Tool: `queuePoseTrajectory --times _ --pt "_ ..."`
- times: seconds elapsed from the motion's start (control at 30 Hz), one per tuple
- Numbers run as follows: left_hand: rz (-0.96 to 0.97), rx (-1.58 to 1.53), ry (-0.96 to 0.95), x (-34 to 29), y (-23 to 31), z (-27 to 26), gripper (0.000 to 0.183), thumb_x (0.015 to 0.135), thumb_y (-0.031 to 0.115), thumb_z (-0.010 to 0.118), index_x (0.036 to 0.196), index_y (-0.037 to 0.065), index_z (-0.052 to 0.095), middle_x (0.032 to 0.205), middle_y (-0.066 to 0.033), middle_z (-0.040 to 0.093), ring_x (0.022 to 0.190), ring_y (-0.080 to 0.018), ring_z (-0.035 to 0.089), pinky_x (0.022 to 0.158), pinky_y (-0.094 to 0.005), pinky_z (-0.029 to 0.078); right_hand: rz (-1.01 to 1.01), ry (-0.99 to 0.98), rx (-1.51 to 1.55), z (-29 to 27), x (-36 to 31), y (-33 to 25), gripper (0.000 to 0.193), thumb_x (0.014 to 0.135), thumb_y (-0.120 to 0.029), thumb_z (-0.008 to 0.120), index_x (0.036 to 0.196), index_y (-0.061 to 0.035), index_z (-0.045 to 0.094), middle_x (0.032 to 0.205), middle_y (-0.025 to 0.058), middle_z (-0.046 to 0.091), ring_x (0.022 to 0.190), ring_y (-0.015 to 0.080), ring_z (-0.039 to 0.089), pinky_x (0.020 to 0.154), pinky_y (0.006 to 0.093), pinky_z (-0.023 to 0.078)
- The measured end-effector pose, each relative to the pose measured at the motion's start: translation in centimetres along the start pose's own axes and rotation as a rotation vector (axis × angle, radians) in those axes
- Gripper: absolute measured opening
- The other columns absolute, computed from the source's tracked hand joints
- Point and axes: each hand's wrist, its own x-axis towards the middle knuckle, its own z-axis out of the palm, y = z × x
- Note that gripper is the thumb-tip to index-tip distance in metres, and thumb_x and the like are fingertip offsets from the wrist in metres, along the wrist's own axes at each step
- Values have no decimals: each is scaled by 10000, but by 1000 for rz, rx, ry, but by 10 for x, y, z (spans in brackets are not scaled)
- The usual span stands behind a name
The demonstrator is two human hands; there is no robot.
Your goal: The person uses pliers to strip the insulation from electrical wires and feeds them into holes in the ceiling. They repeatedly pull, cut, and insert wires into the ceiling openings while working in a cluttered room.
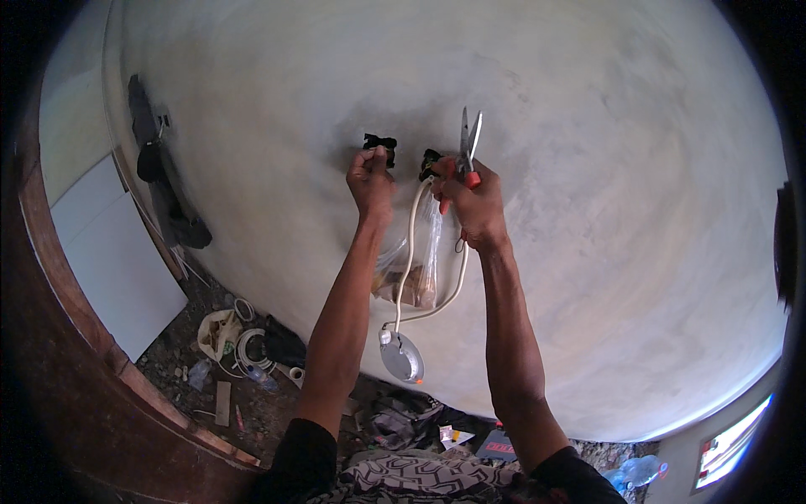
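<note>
A pair of scissors with red handles points upward in my right hand, its blades apart. The fingertips of that hand are beside a black recessed wall box and the top of a white cable. My left hand pinches at a second black wall box; what lies between its fingers is too small to make out. The cable hangs down to a round silver light fitting and loops back up toward my right hand. A see-through plastic bag with something brown inside hangs behind the cable.
A black bag hangs on the wall at left, beside a white panel. Coiled cable, a cloth sack and a wood piece lie on the rubble floor. Plastic bottles lie at lower right.
</note>
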Motion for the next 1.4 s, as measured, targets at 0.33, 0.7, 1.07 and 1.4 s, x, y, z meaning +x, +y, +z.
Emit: queuePoseTrajectory --times 0.33,0.7,1.07,1.4 --pt "-41 -46 10 2 0 0 177 905 204 705 881 94 568 744 -8 603 461 -61 424 385 -236 336 -164 282 -373 -19 -68 -1 190 835 1 547 1005 9 632 780 125 642 690 172 584 675 303 476" --pt "7 42 -86 -3 15 -5 201 895 215 718 946 57 604 797 -25 626 480 -74 481 419 -240 386 351 -309 -412 -37 -294 156 153 890 -50 559 998 22 642 822 145 667 745 184 644 703 334 515" --pt "5 180 -101 -8 23 2 175 874 124 729 987 -5 693 737 -6 625 483 -61 479 441 -226 400 1112 -775 -1008 -170 -547 301 305 703 -224 663 914 -6 686 902 248 676 862 398 668 725 477 534" --pt "345 448 47 -10 13 7 96 863 78 719 908 -3 743 658 16 625 503 -47 481 467 -231 403 1401 -708 -934 -191 -613 319 297 721 -253 655 896 -17 697 884 225 684 857 377 676 731 465 540"
